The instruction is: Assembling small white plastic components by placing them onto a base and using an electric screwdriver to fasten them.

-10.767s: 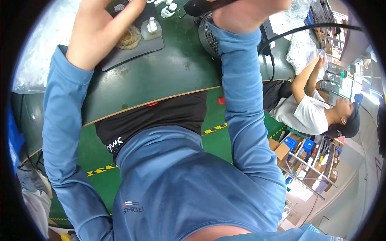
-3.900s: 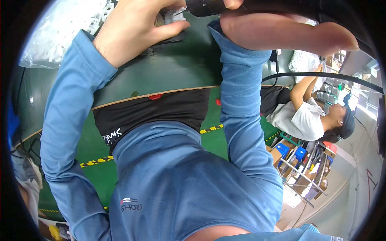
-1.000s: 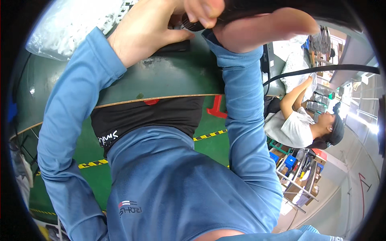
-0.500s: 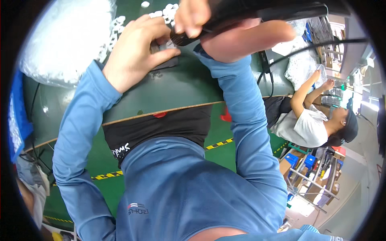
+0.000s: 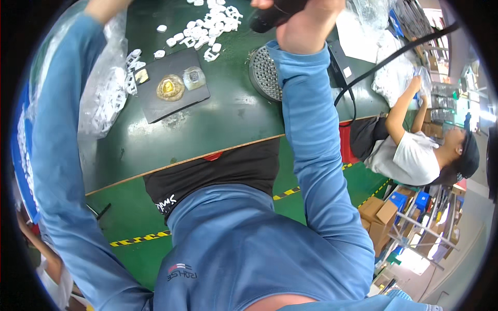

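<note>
My right hand is closed around a black corded hand tool at the top edge, its blunt dark end pointing left. Of my left hand, only the wrist end shows at the top left; its fingers are cut off by the frame. Between my arms a dark square plate lies on the green table, bearing a brownish lump with a yellow middle and a clear whitish block. Small white plastic parts are scattered beyond it. Below my right wrist is a round perforated metal piece, partly covered by my sleeve.
A clear bag of white parts lies under my left forearm. A black cable loops at the right, by a dark box. A co-worker in a white shirt handles clear plastic bags at the right. The table's front edge crosses before me.
My left hand has left the plate and reached up to the far left. My right hand has drawn the black tool up and away, uncovering the plate, the white parts and the perforated piece.
</note>
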Action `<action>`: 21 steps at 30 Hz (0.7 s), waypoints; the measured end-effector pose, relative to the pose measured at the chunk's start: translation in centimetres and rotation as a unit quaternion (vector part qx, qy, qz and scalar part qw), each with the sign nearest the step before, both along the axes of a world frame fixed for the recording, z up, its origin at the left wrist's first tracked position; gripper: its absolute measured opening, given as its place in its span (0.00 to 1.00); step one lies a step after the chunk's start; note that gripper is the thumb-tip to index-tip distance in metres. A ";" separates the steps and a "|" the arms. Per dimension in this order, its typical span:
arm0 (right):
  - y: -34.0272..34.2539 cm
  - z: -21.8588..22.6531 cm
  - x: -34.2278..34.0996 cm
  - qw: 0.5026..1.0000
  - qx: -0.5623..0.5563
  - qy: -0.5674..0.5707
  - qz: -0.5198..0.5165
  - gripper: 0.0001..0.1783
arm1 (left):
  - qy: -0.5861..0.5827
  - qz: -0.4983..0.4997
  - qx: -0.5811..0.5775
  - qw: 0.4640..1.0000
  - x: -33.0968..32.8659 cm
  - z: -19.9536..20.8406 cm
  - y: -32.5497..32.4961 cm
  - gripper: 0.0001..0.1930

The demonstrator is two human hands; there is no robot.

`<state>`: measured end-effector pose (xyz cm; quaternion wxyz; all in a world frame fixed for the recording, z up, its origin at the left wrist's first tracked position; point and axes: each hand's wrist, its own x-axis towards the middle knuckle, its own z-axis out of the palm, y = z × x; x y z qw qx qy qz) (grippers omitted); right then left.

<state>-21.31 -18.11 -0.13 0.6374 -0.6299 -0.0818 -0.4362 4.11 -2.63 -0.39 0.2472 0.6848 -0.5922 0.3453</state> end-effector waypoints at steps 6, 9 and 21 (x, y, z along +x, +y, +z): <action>0.6 0.4 0.2 1.000 0.017 0.017 0.018 0.38 | 0.035 -0.096 0.240 0.965 -4.8 -4.5 3.8 0.12; 1.6 -0.9 1.5 0.996 0.014 -0.017 0.089 0.38 | 0.075 -0.070 0.263 0.959 -4.0 -7.0 5.8 0.10; 5.0 -2.9 -3.6 0.872 -0.450 -0.031 -0.190 0.38 | 0.803 -0.342 0.014 0.488 -14.3 -3.7 6.6 0.19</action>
